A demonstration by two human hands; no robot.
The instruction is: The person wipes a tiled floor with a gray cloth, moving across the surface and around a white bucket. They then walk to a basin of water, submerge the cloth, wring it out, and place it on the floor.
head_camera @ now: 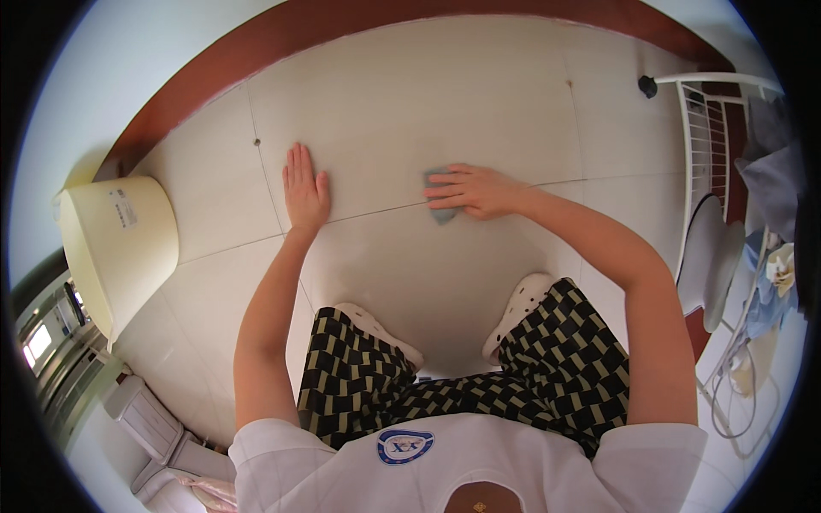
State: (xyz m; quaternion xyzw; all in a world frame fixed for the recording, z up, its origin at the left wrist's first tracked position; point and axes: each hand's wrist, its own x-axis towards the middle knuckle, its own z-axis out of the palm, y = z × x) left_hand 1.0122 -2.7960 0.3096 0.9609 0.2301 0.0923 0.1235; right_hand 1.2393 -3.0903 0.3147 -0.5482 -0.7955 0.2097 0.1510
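My right hand (478, 192) presses a small grey-blue cloth (442, 215) flat against the pale floor tiles (410, 115), its fingers spread and pointing left. Part of the cloth is hidden beneath the fingers. To the left, my left hand (306, 190) lies palm down on the bare tile with its thumb apart from the fingers, and it holds nothing. Thin joint lines run between the tiles. A small dark spot (257, 142) marks a joint just beyond my left hand, and a brownish spot (569, 84) lies on another joint at the upper right.
A cream plastic tub (128, 237) stands at the left. A red-brown skirting (308, 25) edges the floor ahead. At the right are a white metal rack (687, 141) and grey and blue cloths (773, 186). My white clogs (378, 330) are planted close behind the hands. A grey bin (144, 417) is lower left.
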